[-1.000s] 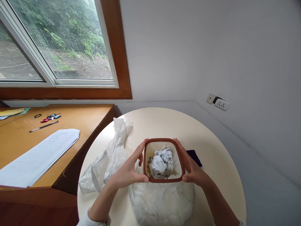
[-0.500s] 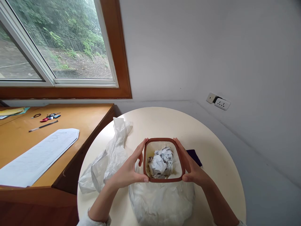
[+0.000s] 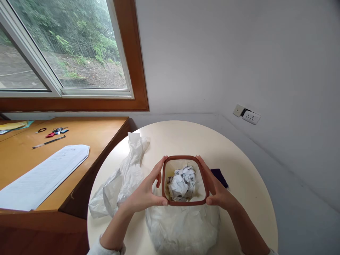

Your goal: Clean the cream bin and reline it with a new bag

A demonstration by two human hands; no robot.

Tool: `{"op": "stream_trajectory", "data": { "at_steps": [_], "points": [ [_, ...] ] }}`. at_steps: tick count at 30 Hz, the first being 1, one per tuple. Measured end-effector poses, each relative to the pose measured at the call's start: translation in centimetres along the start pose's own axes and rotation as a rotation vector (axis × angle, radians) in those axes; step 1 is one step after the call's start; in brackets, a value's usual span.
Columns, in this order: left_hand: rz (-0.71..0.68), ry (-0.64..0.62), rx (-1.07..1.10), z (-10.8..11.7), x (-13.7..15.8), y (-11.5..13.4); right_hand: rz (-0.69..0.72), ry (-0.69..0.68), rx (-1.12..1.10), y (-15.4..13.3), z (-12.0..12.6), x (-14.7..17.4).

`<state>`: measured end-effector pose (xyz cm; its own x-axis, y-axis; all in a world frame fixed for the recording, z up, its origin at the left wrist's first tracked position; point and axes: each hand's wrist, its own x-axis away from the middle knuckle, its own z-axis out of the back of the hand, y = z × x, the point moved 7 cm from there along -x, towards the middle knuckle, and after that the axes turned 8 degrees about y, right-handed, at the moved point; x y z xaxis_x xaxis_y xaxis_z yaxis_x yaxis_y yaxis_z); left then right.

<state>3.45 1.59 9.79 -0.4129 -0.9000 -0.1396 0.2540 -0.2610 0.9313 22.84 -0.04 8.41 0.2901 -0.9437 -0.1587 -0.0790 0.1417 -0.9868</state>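
A small trash bin (image 3: 185, 203) with a brown, rounded-square rim stands in front of me, holding crumpled white paper (image 3: 182, 182). Pale translucent plastic bag (image 3: 183, 226) bulges out below the rim on my side. My left hand (image 3: 148, 191) grips the rim's left side, thumb at the near corner and fingers at the far one. On the opposite side my right hand (image 3: 216, 189) grips it the same way. The bin's body is hidden beneath the rim and bag.
Another crumpled plastic bag (image 3: 130, 170) lies left on the round cream table (image 3: 191, 136). A dark flat item (image 3: 219, 177) is partly behind my right hand. The wooden desk (image 3: 106, 127) bears papers (image 3: 50, 175), a pen (image 3: 49, 142) and keys (image 3: 57, 132).
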Motion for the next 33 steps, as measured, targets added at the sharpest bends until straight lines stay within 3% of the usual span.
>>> {"op": "stream_trajectory", "data": {
  "at_steps": [20, 27, 33],
  "points": [
    [-0.017, -0.024, -0.047, 0.4, 0.2, 0.3, 0.023, 0.027, 0.073, 0.1, 0.4, 0.2],
    [-0.089, -0.098, -0.318, 2.2, 0.7, 2.2, 0.035, 0.069, 0.172, 0.4, 0.9, 0.0],
    [-0.213, 0.015, -0.694, 3.5, 0.5, 3.8, 0.053, 0.175, 0.347, 1.8, 1.8, -0.6]
  ]
}}
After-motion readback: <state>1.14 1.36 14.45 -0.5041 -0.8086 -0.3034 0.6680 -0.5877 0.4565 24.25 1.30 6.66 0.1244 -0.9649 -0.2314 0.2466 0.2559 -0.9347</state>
